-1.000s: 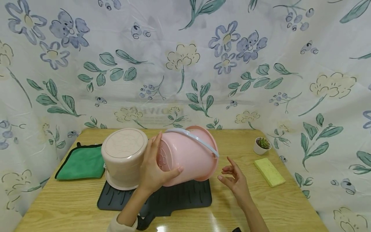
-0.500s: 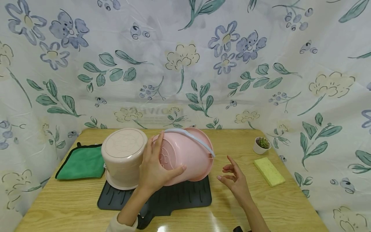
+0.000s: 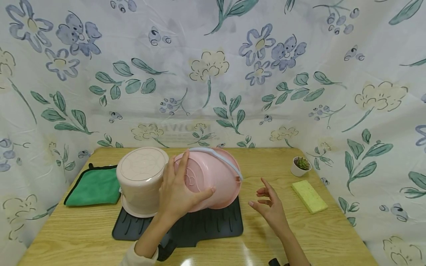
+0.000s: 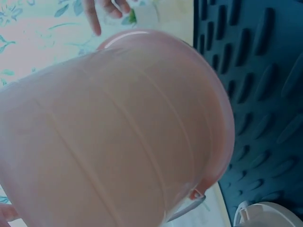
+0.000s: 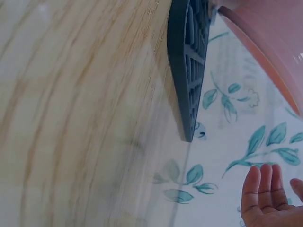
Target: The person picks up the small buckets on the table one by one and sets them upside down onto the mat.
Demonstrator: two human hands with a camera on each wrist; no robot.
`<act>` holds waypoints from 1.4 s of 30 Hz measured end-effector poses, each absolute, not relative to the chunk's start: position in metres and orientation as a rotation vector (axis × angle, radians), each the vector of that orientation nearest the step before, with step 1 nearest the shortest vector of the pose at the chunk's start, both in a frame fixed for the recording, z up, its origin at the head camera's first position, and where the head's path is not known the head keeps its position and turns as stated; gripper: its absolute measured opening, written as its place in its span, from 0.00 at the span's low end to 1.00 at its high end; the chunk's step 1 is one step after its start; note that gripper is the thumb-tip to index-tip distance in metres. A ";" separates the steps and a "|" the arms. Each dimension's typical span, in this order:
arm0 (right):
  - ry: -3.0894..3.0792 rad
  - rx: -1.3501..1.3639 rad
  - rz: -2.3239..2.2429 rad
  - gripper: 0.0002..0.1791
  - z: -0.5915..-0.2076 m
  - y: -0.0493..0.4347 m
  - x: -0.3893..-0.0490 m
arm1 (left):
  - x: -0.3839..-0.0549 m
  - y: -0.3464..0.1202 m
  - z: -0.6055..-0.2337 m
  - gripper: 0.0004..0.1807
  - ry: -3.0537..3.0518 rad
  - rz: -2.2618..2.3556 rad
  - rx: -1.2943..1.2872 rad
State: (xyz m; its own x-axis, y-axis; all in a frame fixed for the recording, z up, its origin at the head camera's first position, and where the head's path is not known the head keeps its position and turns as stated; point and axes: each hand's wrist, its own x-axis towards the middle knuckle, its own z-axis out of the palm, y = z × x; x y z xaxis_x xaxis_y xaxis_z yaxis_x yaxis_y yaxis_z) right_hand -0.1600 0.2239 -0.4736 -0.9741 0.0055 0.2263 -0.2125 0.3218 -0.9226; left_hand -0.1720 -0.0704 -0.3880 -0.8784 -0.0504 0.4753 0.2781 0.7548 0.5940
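Note:
My left hand (image 3: pixel 176 195) grips a pink bucket (image 3: pixel 217 181) by its base end, thumb on the near side and fingers over the top. The bucket is tilted on its side above the dark drying mat (image 3: pixel 213 223), its mouth facing right and downward. A pale blue handle (image 3: pixel 223 159) lies across its upper side. In the left wrist view, the bucket's ribbed wall (image 4: pixel 118 132) fills much of the picture. My right hand (image 3: pixel 271 207) is held in the air to the right of the bucket, fingers loosely bent, holding nothing. The right wrist view shows its fingers (image 5: pixel 265 189) apart from the bucket.
A beige bucket (image 3: pixel 141 184) stands upside down on the mat's left part, close beside my left hand. Left of it lies a green cloth (image 3: pixel 94 184) with black edging. To the right are a yellow sponge (image 3: pixel 309 196) and a small potted succulent (image 3: pixel 301 167). A floral curtain backs the table.
The pink bucket has shifted slightly left, and its mouth has turned further down towards the mat, showing more of its base. My right hand has barely moved.

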 end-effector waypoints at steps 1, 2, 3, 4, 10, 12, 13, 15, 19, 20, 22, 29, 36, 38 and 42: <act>-2.393 0.192 1.714 0.46 -0.474 0.224 -0.160 | -0.172 -0.070 -0.388 0.67 -2.485 -0.935 -0.168; -2.392 0.194 1.708 0.46 -0.474 0.225 -0.160 | -0.172 -0.070 -0.387 0.67 -2.488 -0.926 -0.164; -2.391 0.193 1.708 0.46 -0.475 0.225 -0.160 | -0.172 -0.069 -0.387 0.67 -2.491 -0.917 -0.160; -2.390 0.194 1.706 0.46 -0.475 0.225 -0.160 | -0.172 -0.069 -0.386 0.67 -2.497 -0.908 -0.157; -2.396 0.209 1.671 0.46 -0.478 0.227 -0.162 | -0.171 -0.068 -0.384 0.68 -2.548 -0.878 -0.124; -2.399 0.213 1.660 0.47 -0.478 0.228 -0.162 | -0.171 -0.068 -0.383 0.68 -2.568 -0.873 -0.114; -2.401 0.213 1.653 0.47 -0.478 0.228 -0.162 | -0.171 -0.068 -0.382 0.68 -2.577 -0.872 -0.111; -2.407 0.213 1.636 0.47 -0.478 0.229 -0.162 | -0.172 -0.067 -0.381 0.68 -2.595 -0.861 -0.106; -2.419 0.204 1.613 0.47 -0.478 0.229 -0.163 | -0.172 -0.066 -0.381 0.68 -2.613 -0.830 -0.103; -2.421 0.201 1.610 0.48 -0.478 0.229 -0.163 | -0.172 -0.066 -0.381 0.67 -2.612 -0.821 -0.104; -2.426 0.199 1.605 0.48 -0.478 0.230 -0.164 | -0.172 -0.065 -0.382 0.67 -2.609 -0.808 -0.104; -2.438 0.201 1.576 0.49 -0.479 0.230 -0.163 | -0.172 -0.063 -0.382 0.67 -2.626 -0.767 -0.100; -2.416 0.226 1.567 0.48 -0.482 0.230 -0.162 | -0.173 -0.058 -0.379 0.67 -2.679 -0.721 -0.084; -2.422 0.217 1.566 0.48 -0.483 0.230 -0.162 | -0.174 -0.056 -0.379 0.68 -2.704 -0.714 -0.077; -2.423 0.215 1.556 0.48 -0.484 0.230 -0.163 | -0.176 -0.052 -0.379 0.67 -2.725 -0.711 -0.074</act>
